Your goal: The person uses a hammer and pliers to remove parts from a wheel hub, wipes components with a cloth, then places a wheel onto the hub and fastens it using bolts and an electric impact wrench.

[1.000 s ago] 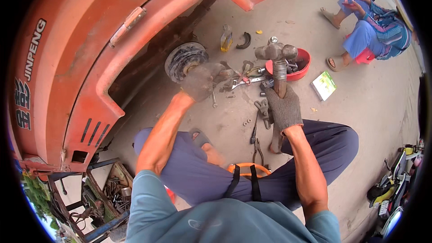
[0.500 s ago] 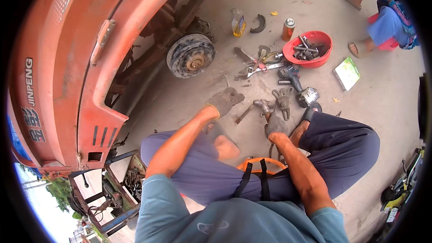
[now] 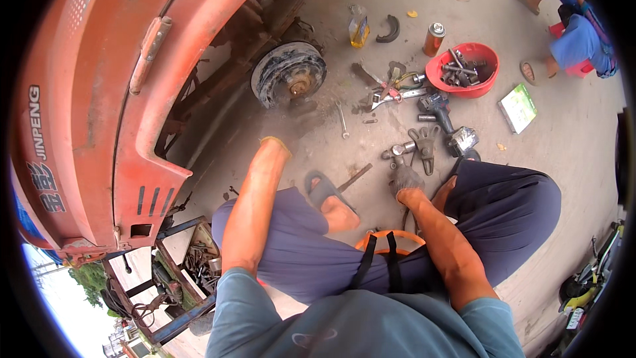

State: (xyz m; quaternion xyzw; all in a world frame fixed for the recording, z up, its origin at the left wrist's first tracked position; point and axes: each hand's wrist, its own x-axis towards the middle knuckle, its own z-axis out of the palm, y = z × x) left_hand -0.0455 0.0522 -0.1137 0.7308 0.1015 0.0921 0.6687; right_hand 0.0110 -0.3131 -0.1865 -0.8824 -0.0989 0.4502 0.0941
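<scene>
Gray, dusty ground (image 3: 563, 126) spreads out flat and hard, with a few dark stains. On the left stands the orange body (image 3: 99, 113) of a big machine, smooth metal with scuffs and rusty spots. At the far right, a person (image 3: 580, 40) in blue trousers sits. Left of the middle, under the orange edge, is a round wheel drum (image 3: 278, 73), streaked black and white, with a rusty brown middle. Right of it, a smooth red bowl (image 3: 480, 86) holds lots of gray metal tubes. The two hands are well apart. The left hand (image 3: 288, 120) is a blur just on the near side of the drum, so I cannot tell if it touches it or if its fingers are closed. The right hand (image 3: 406, 178), in a gray knit glove, looks curled round the handle of a hammer (image 3: 399, 150) with a dull metal head. I think the step now is work at the drum, and the next move calls for a careful left hand and a firm right one. Right of the hammer lies a gray claw tool (image 3: 424, 146); farther left is a thin, shiny spanner (image 3: 343, 121).
</scene>
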